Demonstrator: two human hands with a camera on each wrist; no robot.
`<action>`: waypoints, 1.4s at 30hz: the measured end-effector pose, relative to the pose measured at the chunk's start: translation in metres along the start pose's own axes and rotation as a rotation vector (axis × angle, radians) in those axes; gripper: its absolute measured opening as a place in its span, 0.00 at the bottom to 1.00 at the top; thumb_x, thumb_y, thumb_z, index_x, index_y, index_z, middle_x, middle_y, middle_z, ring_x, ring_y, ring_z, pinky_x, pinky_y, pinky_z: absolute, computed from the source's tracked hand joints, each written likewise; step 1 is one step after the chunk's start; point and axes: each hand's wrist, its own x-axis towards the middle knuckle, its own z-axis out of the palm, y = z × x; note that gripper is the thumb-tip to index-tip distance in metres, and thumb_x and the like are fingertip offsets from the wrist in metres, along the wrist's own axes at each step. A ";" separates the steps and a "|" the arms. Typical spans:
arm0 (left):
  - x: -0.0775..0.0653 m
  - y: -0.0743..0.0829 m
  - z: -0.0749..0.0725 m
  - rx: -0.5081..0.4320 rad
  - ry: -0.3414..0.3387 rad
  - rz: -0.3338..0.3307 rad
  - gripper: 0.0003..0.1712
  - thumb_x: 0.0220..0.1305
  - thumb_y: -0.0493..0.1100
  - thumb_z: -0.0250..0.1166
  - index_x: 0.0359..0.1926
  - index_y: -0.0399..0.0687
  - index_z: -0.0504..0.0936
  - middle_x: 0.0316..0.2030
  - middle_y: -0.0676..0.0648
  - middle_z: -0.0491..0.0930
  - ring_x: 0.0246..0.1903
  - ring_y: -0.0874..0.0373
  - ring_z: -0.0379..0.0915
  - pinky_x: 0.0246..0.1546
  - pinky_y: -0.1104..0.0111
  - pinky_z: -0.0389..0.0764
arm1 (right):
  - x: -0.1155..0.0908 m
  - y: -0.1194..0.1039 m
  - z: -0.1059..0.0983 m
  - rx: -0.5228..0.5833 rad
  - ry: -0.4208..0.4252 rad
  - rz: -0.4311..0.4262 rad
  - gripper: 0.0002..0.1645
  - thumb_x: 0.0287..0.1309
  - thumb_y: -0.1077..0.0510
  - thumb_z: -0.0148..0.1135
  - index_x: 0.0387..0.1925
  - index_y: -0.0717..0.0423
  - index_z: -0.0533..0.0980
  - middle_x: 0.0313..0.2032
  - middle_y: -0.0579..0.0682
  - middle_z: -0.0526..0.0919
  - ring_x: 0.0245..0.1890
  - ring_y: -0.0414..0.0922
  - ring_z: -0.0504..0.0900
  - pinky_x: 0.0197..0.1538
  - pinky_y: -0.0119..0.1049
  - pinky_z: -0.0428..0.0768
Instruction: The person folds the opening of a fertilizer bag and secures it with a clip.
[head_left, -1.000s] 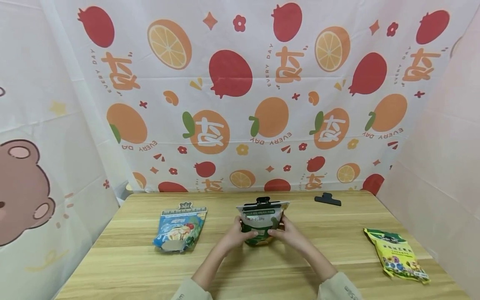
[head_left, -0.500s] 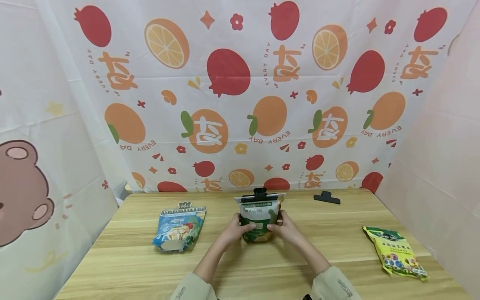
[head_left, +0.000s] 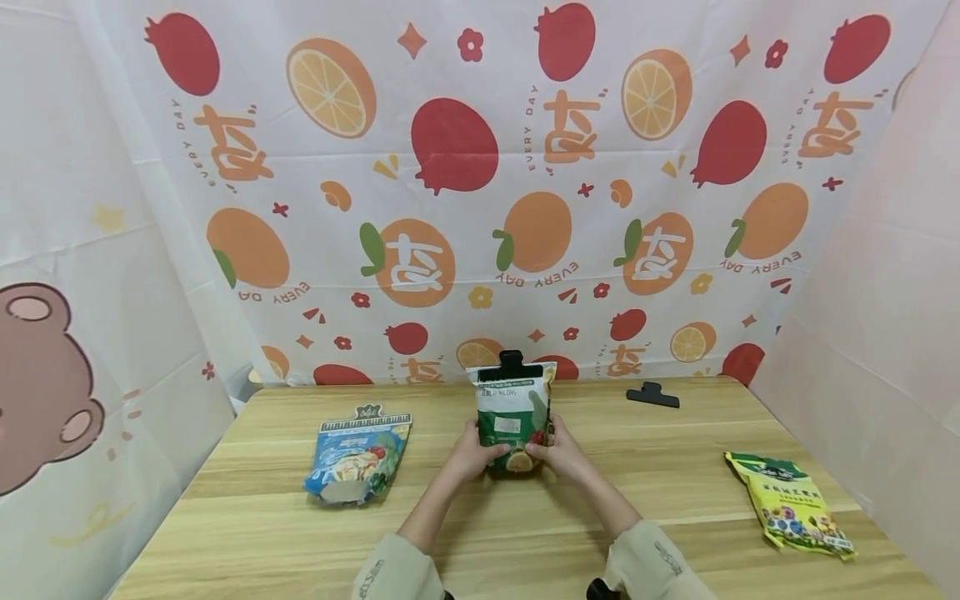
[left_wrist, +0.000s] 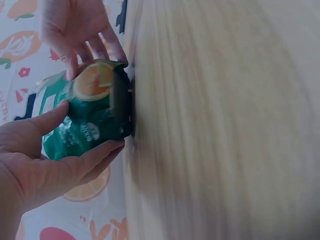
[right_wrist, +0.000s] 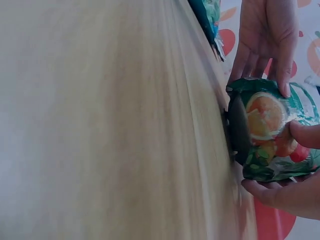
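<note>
A green and white food pouch stands upright in the middle of the table, its top edge pinched by a black bag clip. My left hand grips its left side, thumb on the front and fingers along the side. Opposite it, my right hand holds the right side the same way. In the left wrist view the pouch shows its orange-slice print and dark bottom, close over the table. The right wrist view shows the pouch between both hands, thumbs pressed on its front.
To the left lies a blue pouch with a grey clip along its top. A yellow and green packet rests at the right. Another black clip lies at the back right, near the printed curtain behind the table.
The green pouch has gone from tilted back to upright, its clipped top rising in the view. Both hands keep hold of its sides and have shifted slightly left with it.
</note>
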 end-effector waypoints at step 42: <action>-0.019 0.000 -0.011 -0.007 -0.078 -0.088 0.41 0.59 0.37 0.64 0.62 0.23 0.48 0.46 0.28 0.67 0.35 0.47 0.69 0.25 0.62 0.76 | -0.018 0.001 0.008 -0.039 -0.081 0.061 0.31 0.61 0.58 0.57 0.57 0.78 0.59 0.43 0.62 0.74 0.38 0.47 0.75 0.40 0.41 0.76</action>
